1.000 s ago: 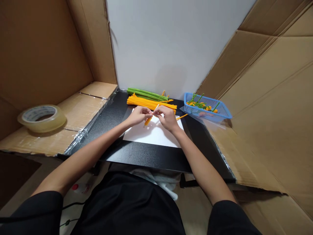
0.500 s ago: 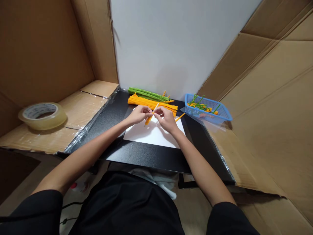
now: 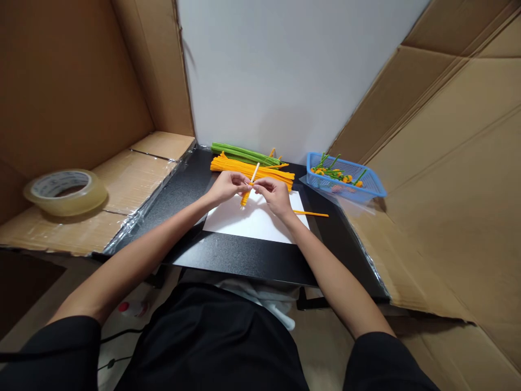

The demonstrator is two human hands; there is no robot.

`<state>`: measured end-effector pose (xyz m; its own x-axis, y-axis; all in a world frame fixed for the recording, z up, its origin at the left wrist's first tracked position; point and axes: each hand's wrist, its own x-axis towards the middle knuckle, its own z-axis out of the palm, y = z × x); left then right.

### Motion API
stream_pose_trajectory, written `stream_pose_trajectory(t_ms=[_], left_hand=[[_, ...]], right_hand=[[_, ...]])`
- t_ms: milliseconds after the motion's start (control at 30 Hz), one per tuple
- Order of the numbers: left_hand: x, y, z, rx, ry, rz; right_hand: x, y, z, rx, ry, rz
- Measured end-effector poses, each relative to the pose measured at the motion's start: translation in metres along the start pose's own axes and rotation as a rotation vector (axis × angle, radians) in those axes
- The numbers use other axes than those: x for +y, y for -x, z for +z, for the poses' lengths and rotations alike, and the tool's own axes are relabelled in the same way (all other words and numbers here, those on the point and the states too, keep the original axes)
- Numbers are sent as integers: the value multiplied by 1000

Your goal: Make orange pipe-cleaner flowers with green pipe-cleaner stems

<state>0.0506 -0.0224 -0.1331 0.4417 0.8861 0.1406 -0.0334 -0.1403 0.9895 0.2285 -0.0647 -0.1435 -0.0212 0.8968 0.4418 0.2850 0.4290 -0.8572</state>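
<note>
Over a white sheet of paper (image 3: 260, 224), my two hands meet at a pale thin stick (image 3: 255, 171) tilted up and away. Turns of orange pipe cleaner (image 3: 245, 199) are coiled around its lower part. My left hand (image 3: 228, 186) pinches the stick near the top of the coil. Close beside it, my right hand (image 3: 277, 195) has thumb and forefinger closed on the orange pipe cleaner at the stick. An orange length (image 3: 313, 214) sticks out to the right past my right wrist; its link to the coil is hidden behind the hand.
Behind my hands lie a bundle of orange pipe cleaners (image 3: 232, 167) and green ones (image 3: 240, 152). A blue basket (image 3: 366, 190) at the right holds green-and-orange pieces. A tape roll (image 3: 83, 203) sits on cardboard at the left. Cardboard walls flank the black table (image 3: 240, 266).
The orange length by my right wrist has swung from pointing up and right to lying nearly level. Both hands stay together at the stick, with small finger shifts; the view has shifted slightly.
</note>
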Motion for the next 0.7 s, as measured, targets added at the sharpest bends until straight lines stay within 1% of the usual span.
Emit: stream_pose_trajectory(t_ms=[100, 200, 400, 467, 533, 600, 700], left_hand=[[-1, 0, -2, 2, -10, 18], [-3, 0, -3, 1, -69, 67], [0, 4, 1, 64, -339, 208], [2, 5, 3, 77, -397, 249], [3, 7, 4, 84, -434, 309], [3, 8, 4, 71, -496, 395], [4, 10, 3, 19, -687, 539]], right_hand=[[0, 0, 1, -14, -84, 37], [-1, 0, 1, -29, -92, 72], [-3, 0, -1, -35, -15, 103], [-3, -1, -3, -53, -18, 132], [-4, -2, -4, -75, -72, 203], [-5, -3, -6, -93, -166, 318], [-8, -3, -8, -129, -262, 471]])
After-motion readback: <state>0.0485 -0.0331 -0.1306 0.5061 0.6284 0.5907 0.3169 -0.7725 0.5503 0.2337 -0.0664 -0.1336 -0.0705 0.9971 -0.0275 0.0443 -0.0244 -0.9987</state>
